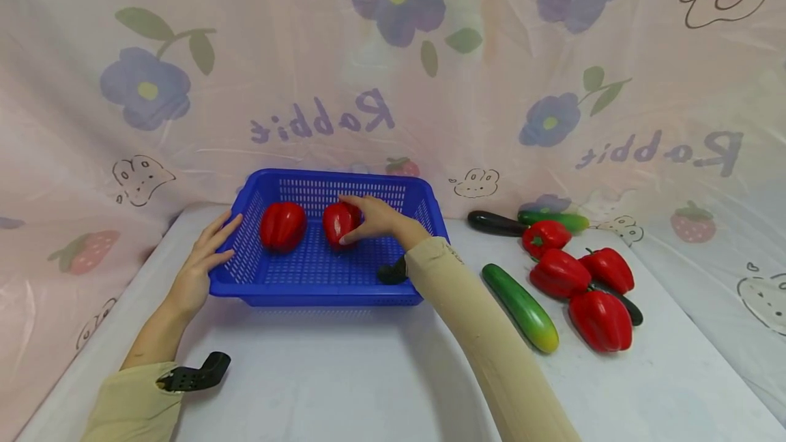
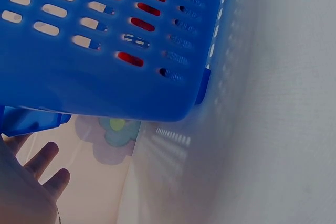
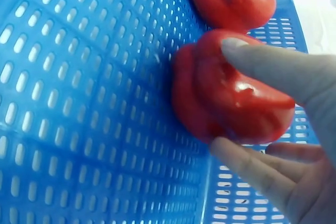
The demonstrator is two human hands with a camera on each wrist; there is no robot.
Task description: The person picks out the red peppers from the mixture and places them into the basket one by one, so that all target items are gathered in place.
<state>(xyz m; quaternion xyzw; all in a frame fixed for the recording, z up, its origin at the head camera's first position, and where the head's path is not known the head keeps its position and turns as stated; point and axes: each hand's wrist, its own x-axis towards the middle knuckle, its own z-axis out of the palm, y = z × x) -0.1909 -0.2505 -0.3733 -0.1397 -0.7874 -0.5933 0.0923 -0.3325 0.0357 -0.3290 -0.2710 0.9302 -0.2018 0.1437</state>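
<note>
The red peppers (image 1: 283,226) look glossy, the basket (image 1: 325,296) smooth plastic.

1. From the head, the surface (image 1: 331,374) and blue basket (image 1: 325,290) are being viewed from above, facing forward, farthest off.
2. From the left wrist, the basket's outer wall is being viewed sideways, close up.
3. From the right wrist, its inside is being faced closely.
4. The basket is being shared by all three; two red peppers (image 3: 236,95), clearly by head and right wrist.

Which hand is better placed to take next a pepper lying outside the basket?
Probably the right hand, once it releases the pepper it grips: the outside peppers lie on its side. The left hand is at the left end of the basket.
</note>
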